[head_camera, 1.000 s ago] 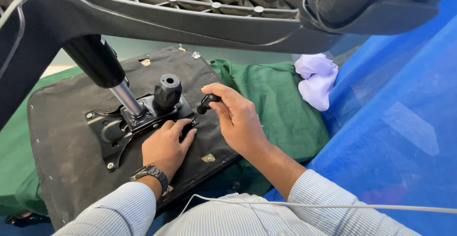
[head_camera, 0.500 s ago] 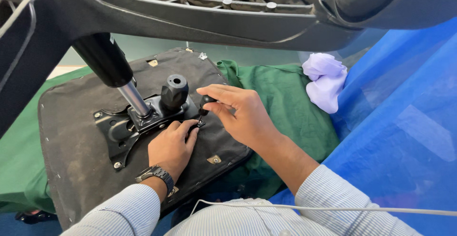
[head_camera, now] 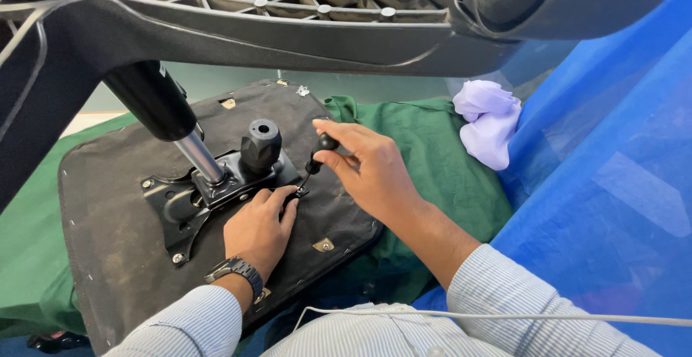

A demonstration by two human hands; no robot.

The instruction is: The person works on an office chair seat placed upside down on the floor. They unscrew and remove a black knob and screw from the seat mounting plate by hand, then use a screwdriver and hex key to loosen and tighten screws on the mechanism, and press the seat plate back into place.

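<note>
Right hand (head_camera: 375, 173) pinches a small screwdriver (head_camera: 317, 157) at the bracket's (head_camera: 180, 202) right corner; left hand (head_camera: 256, 227), fingers flat, steadies it; fastening looks unfinished.

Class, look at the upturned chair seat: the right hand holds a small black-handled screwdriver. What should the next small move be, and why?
Probably turn the screwdriver with the right hand. Its tip appears to sit at the corner of the metal mechanism plate, where the left hand presses flat on the seat underside, fingers beside the tip.
</note>
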